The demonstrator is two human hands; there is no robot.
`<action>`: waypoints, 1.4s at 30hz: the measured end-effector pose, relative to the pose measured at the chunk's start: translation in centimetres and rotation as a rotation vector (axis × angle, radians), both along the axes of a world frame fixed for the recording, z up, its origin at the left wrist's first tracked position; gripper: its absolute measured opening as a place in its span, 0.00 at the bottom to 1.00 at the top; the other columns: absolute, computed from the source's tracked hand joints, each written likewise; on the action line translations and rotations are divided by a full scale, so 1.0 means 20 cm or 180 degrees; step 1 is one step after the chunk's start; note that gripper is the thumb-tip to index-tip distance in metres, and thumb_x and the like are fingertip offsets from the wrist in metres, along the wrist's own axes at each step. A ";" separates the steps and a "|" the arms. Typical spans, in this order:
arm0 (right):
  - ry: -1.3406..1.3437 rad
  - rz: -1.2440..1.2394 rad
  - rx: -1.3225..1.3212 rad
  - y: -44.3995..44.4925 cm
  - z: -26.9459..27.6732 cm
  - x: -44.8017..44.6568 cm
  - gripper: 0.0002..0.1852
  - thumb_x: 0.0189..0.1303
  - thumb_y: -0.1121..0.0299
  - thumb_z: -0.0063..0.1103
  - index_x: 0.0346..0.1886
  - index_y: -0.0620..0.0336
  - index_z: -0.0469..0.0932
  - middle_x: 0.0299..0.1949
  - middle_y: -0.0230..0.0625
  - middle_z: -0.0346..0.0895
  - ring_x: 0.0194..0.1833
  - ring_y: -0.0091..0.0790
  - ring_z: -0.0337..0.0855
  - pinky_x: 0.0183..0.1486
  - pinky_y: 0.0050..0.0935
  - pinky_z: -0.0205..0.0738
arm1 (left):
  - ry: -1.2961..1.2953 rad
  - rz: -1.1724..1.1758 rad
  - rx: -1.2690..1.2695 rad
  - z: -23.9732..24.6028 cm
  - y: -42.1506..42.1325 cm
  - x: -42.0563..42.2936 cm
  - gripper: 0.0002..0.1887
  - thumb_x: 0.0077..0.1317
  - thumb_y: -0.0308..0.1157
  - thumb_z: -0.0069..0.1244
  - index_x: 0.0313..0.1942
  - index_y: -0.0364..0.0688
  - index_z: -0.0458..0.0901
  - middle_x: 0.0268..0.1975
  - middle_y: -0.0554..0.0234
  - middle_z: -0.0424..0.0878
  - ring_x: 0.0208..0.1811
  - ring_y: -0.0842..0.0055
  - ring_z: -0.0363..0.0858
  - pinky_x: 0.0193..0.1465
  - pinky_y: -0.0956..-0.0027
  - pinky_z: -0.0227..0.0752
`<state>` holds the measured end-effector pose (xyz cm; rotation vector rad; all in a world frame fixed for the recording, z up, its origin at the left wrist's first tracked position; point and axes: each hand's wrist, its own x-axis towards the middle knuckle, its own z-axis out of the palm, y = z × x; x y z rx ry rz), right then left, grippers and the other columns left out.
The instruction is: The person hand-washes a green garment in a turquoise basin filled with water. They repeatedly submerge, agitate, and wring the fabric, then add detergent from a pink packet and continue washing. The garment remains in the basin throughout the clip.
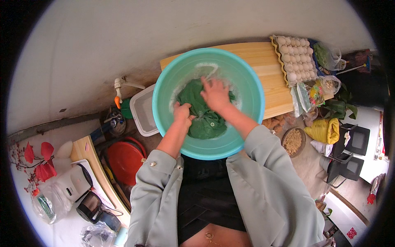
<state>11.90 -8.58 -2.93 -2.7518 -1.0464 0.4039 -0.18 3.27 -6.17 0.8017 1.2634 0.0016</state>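
A turquoise plastic basin [253,77] stands before me, with a wet green garment [213,129] bunched in sudsy water at its bottom. A pale button shows on the garment's near part. My left hand [182,114] grips the garment's left side between thumb and fingers. Over the garment's upper right part, my right hand [216,94] lies palm down with its fingers spread. Whitish foam rings the cloth, and a white bent streak marks the basin's far wall.
The basin sits on a wooden board [265,64] bearing a tray of eggs [296,58] and plastic bags [308,95]. Left are a white tub [142,111], a pipe tap with orange handle [117,98] and a red basin [125,160]. A bowl of light brown pieces [293,142] stands right.
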 end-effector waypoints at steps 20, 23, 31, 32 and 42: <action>0.0331 -0.0518 0.0714 -0.04 -0.09 0.04 0.44 0.55 0.48 0.70 0.74 0.49 0.61 0.61 0.49 0.69 0.65 0.51 0.68 0.61 0.56 0.67 | -0.0466 0.0057 -0.0248 0.13 -0.03 -0.01 0.34 0.74 0.37 0.43 0.76 0.54 0.46 0.72 0.48 0.59 0.64 0.41 0.69 0.59 0.27 0.66; 0.1165 -0.0355 0.1420 0.06 -0.08 -0.09 0.32 0.60 0.61 0.67 0.68 0.45 0.66 0.56 0.56 0.70 0.55 0.61 0.75 0.58 0.49 0.72 | -0.0898 -0.0123 -0.0989 0.14 0.03 0.06 0.33 0.75 0.50 0.43 0.75 0.55 0.51 0.73 0.46 0.59 0.66 0.42 0.69 0.63 0.32 0.65; 0.1461 0.0451 0.2295 0.06 0.27 -0.35 0.17 0.59 0.54 0.66 0.47 0.49 0.77 0.52 0.46 0.75 0.49 0.56 0.80 0.49 0.49 0.76 | -0.0955 -0.0890 -0.0989 0.21 0.21 0.11 0.20 0.74 0.47 0.46 0.55 0.43 0.80 0.55 0.55 0.81 0.53 0.63 0.82 0.58 0.59 0.77; 0.1512 0.0379 0.2160 0.05 0.29 -0.33 0.17 0.59 0.53 0.66 0.46 0.50 0.77 0.51 0.44 0.76 0.49 0.56 0.80 0.49 0.49 0.77 | -0.1075 -0.0724 -0.0914 0.22 0.18 0.09 0.19 0.74 0.46 0.46 0.55 0.43 0.80 0.55 0.55 0.81 0.52 0.63 0.82 0.57 0.59 0.77; 0.0382 -0.0205 0.1051 0.00 -0.06 0.15 0.14 0.66 0.54 0.58 0.46 0.51 0.80 0.52 0.42 0.79 0.52 0.50 0.79 0.55 0.47 0.74 | -0.0930 0.0149 -0.1201 0.12 -0.01 0.05 0.25 0.72 0.37 0.47 0.66 0.43 0.66 0.65 0.53 0.73 0.60 0.55 0.78 0.57 0.42 0.77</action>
